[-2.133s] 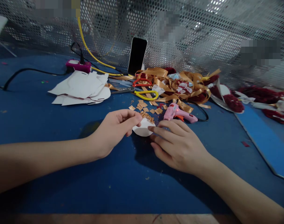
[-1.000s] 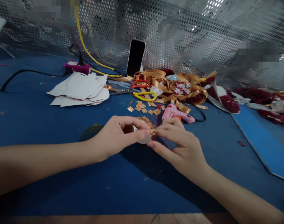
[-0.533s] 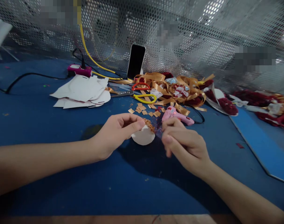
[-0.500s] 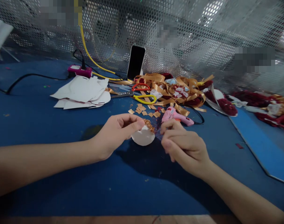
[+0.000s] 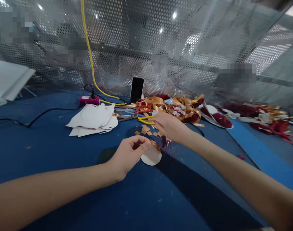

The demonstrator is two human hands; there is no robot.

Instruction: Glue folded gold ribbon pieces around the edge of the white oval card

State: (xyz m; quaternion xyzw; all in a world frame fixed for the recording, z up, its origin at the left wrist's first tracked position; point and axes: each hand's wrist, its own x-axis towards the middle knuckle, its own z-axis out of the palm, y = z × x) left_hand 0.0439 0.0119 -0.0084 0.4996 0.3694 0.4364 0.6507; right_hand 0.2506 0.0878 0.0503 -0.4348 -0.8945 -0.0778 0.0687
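Observation:
Between thumb and fingers, my left hand (image 5: 130, 155) pinches the edge of a white disc (image 5: 151, 156) that has gold ribbon bits along its upper right rim. My right hand (image 5: 167, 125) reaches farther back, its fingertips at the yellow handle of the scissors (image 5: 144, 120); whether they touch it or hold anything is hidden. Small gold ribbon squares (image 5: 146, 129) lie just in front of those fingers. The glue gun (image 5: 169, 140) is mostly covered by my right hand and forearm.
White cut pieces (image 5: 92, 118) are stacked at the left, before a magenta power block (image 5: 89, 99). A phone (image 5: 137, 89) stands behind. Gold ribbon (image 5: 185, 104) is heaped behind my right hand, and a blue board (image 5: 264, 154) lies at the right.
My right hand has moved forward and left, from beside the disc to the scissors, now covering most of the glue gun. My left hand still pinches the disc. The view has tilted up.

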